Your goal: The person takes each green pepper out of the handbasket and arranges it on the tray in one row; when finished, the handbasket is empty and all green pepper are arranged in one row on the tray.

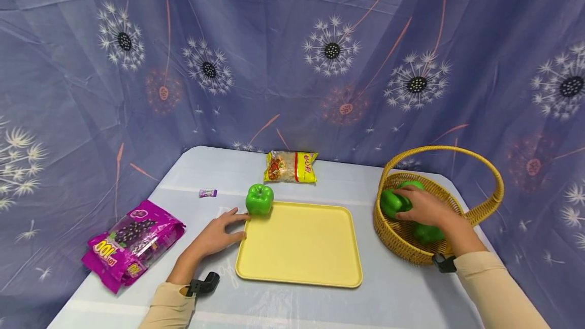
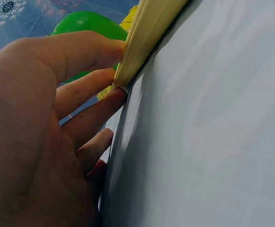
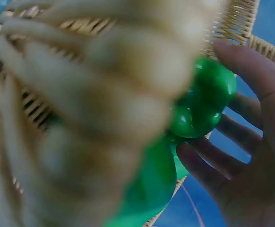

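Observation:
In the head view my left hand [image 1: 218,234] lies at the left edge of a yellow tray [image 1: 299,242], fingers fairly straight. The left wrist view shows its fingertips touching the tray's rim [image 2: 136,45]. A green bell pepper [image 1: 259,199] sits upright at the tray's upper left corner. My right hand [image 1: 425,207] reaches into a wicker basket [image 1: 397,248] and holds another green bell pepper [image 1: 390,203] between thumb and fingers. That pepper [image 3: 207,97] also shows in the right wrist view. More green peppers [image 1: 427,233] lie inside, partly hidden by the hand.
A yellow food packet [image 1: 290,166] lies behind the tray. Left of it are a small purple wrapped candy [image 1: 207,193] and a large purple bag [image 1: 134,245] with grape pictures. The basket's tall handle [image 1: 495,179] arches above its rim. A patterned blue curtain [image 1: 274,55] hangs behind the table.

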Action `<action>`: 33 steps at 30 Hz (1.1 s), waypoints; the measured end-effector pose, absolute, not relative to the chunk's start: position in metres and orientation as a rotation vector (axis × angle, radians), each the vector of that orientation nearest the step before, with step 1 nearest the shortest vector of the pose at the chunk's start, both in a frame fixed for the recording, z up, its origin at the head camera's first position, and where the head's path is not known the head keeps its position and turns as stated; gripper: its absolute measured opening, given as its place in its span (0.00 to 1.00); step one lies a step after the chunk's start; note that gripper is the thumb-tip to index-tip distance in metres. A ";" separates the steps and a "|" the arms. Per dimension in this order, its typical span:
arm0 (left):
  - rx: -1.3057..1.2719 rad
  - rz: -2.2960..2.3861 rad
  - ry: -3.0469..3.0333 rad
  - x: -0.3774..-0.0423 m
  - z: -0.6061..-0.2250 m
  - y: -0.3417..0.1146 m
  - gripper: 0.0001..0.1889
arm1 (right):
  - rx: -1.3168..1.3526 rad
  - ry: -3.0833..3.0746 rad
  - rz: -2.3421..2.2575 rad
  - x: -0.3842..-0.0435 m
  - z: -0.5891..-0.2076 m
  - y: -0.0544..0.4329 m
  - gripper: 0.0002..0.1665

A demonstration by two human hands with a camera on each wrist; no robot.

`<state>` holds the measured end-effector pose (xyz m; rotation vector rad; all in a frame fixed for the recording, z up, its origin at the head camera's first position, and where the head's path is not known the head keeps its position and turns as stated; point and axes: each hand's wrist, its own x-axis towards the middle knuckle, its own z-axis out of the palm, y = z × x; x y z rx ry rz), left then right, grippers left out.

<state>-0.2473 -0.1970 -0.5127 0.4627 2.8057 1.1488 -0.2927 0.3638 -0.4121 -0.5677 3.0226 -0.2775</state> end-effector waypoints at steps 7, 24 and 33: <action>0.475 1.154 2.805 -0.249 -0.514 -0.196 0.24 | -0.563 3.068 -0.234 -0.297 -0.416 0.364 0.37; 0.481 1.160 2.817 -0.250 -0.517 -0.199 0.24 | -0.442 3.095 -0.552 -0.301 -0.417 0.368 0.35; 0.478 1.142 2.825 -0.251 -0.518 -0.199 0.24 | -0.436 3.142 -0.661 -0.304 -0.414 0.364 0.35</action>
